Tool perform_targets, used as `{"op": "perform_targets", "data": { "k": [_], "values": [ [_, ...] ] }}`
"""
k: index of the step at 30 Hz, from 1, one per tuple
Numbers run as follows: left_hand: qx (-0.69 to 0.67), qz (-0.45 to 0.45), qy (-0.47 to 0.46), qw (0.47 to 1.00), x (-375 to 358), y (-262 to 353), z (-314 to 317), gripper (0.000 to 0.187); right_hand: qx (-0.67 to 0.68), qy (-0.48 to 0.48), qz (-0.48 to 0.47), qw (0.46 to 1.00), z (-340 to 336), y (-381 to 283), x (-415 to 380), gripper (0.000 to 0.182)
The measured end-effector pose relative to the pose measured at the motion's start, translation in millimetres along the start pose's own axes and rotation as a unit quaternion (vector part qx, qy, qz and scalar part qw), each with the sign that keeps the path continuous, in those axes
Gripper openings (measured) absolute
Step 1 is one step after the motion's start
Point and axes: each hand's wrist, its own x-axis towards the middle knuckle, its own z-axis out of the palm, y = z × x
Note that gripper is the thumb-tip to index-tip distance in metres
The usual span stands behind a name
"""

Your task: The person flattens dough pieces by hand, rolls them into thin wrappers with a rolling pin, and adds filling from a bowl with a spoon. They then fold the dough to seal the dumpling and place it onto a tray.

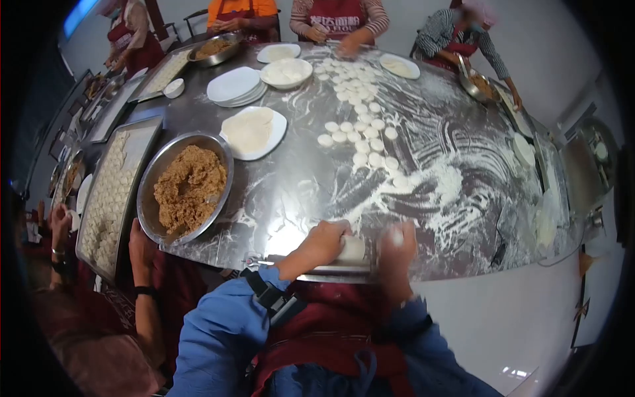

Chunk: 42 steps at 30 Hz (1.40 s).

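Observation:
My left hand (323,243) is closed at the left end of a thick, pale dough roll (352,249), which lies near the table's front edge. To the right of the roll, my right hand (398,255) is blurred by motion, its fingers curled in. A small whitish piece of dough (397,236) shows at its thumb side. Beyond my hands, many small round dough pieces (362,142) lie on the floured metal table (284,185).
A steel bowl of brown filling (190,185) and a tray of dumplings (106,198) stand to my left, by a co-worker's hand (140,248). Plates (233,86) (254,132) and a bowl of flour (286,73) sit farther back. Several people work around the table.

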Motion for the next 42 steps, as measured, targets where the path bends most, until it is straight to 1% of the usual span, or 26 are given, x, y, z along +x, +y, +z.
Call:
{"op": "perform_targets", "data": {
  "k": [2, 3, 5, 6, 7, 8, 9, 12, 14, 16, 18, 19, 20, 22, 23, 24, 26, 28, 30, 32, 34, 36, 37, 39, 40, 42],
  "values": [
    [0.002, 0.009, 0.019, 1.0, -2.4, 9.3, -4.3, 0.014, -0.001, -0.026, -0.027, 0.999, 17.9, -19.1, 32.1, 0.012],
    [0.018, -0.019, 0.014, 1.0, 2.6, 13.9, -3.9, 0.014, 0.0, -0.023, -0.029, 0.999, 27.3, -21.7, 42.4, 0.012],
    [0.007, -0.006, 0.036, 0.999, 10.1, 14.4, 2.5, 0.015, -0.021, 0.007, -0.109, 0.994, 42.7, -22.9, 55.7, 0.013],
    [-0.007, 0.005, 0.053, 0.999, 12.6, 12.1, 4.7, 0.015, -0.021, 0.007, -0.112, 0.993, 39.0, -23.3, 52.3, 0.013],
    [0.032, 0.039, 0.023, 0.998, 13.1, 10.0, 3.5, 0.016, -0.017, 0.004, -0.089, 0.996, 30.3, -21.2, 43.5, 0.013],
    [0.029, 0.038, 0.027, 0.998, 11.3, 7.5, 1.9, 0.016, -0.015, -0.001, -0.066, 0.998, 20.7, -16.9, 32.7, 0.014],
    [0.041, 0.027, 0.013, 0.999, 7.1, 6.5, -1.5, 0.015, 0.001, -0.02, 0.016, 1.0, 10.3, -9.5, 18.1, 0.013],
    [0.035, -0.005, -0.006, 0.999, -1.1, 6.6, -9.7, 0.014, 0.034, 0.0, 0.006, 0.999, -0.4, 12.6, -8.4, 0.013],
    [0.014, 0.007, -0.012, 1.0, -5.5, 10.5, -9.1, 0.013, 0.011, -0.019, 0.012, 1.0, 9.6, -11.3, 15.1, 0.013],
    [0.021, 0.004, 0.013, 1.0, 1.7, 16.2, -2.8, 0.012, -0.004, -0.035, -0.005, 0.999, 28.8, -25.5, 45.9, 0.013],
    [0.018, 0.017, 0.084, 0.996, 12.3, 15.6, 1.7, 0.011, -0.017, -0.01, -0.082, 0.996, 44.0, -26.7, 58.1, 0.013],
    [0.018, 0.002, 0.065, 0.998, 11.6, 20.6, 0.1, 0.01, -0.048, -0.017, -0.079, 0.996, 38.7, -27.0, 54.6, 0.014],
    [0.017, 0.002, 0.071, 0.997, 12.9, 17.0, -0.2, 0.01, -0.046, -0.019, -0.086, 0.995, 32.0, -21.9, 47.4, 0.014],
    [0.096, 0.05, 0.013, 0.994, 9.7, 4.4, 3.7, 0.01, 0.028, -0.024, -0.003, 0.999, 14.7, -6.1, 22.7, 0.014],
    [0.057, 0.053, 0.037, 0.996, 5.3, 0.2, 2.3, 0.01, 0.028, -0.025, -0.002, 0.999, 6.9, -2.5, 11.3, 0.014],
    [0.058, 0.054, 0.034, 0.996, 4.6, -0.9, -1.8, 0.01, 0.025, -0.025, 0.011, 0.999, -1.1, -4.1, 1.6, 0.014],
    [0.009, 0.02, 0.026, 0.999, -1.4, 0.9, -4.5, 0.01, 0.019, -0.025, 0.033, 0.999, -3.8, -7.4, -0.4, 0.014],
    [0.008, 0.013, 0.01, 1.0, -2.6, 12.7, -6.2, 0.012, 0.009, -0.013, -0.034, 0.999, 13.1, -24.2, 28.4, 0.011],
    [0.041, -0.02, 0.035, 0.998, 5.6, 18.4, 2.2, 0.012, -0.006, -0.005, -0.058, 0.998, 32.9, -24.1, 48.5, 0.012],
    [0.036, -0.007, 0.069, 0.997, 9.8, 16.2, 9.4, 0.012, -0.018, -0.004, -0.086, 0.996, 37.5, -24.4, 51.1, 0.013],
    [0.063, 0.075, 0.041, 0.994, 8.0, 7.0, 14.4, 0.012, -0.013, -0.007, -0.076, 0.997, 20.8, -14.1, 33.0, 0.013],
    [0.085, 0.071, 0.018, 0.994, 2.8, -1.7, 15.2, 0.012, 0.011, -0.037, -0.013, 0.999, -2.6, -9.4, 9.9, 0.013],
    [0.057, 0.059, 0.029, 0.996, -0.4, -2.2, 12.1, 0.012, 0.02, -0.04, -0.018, 0.999, -4.0, -3.5, 4.9, 0.013],
    [0.034, 0.045, 0.036, 0.998, -2.8, 1.0, 4.3, 0.012, 0.07, -0.021, 0.07, 0.995, -2.9, 5.3, -5.8, 0.011],
    [0.023, 0.045, 0.026, 0.998, -2.7, 5.1, 3.1, 0.012, 0.073, -0.022, 0.075, 0.994, 1.6, -3.1, -0.5, 0.011],
    [0.014, 0.05, 0.021, 0.998, 0.0, 13.2, 7.4, 0.013, 0.003, -0.031, -0.024, 0.999, 16.5, -24.1, 33.2, 0.012]
  ]
}}
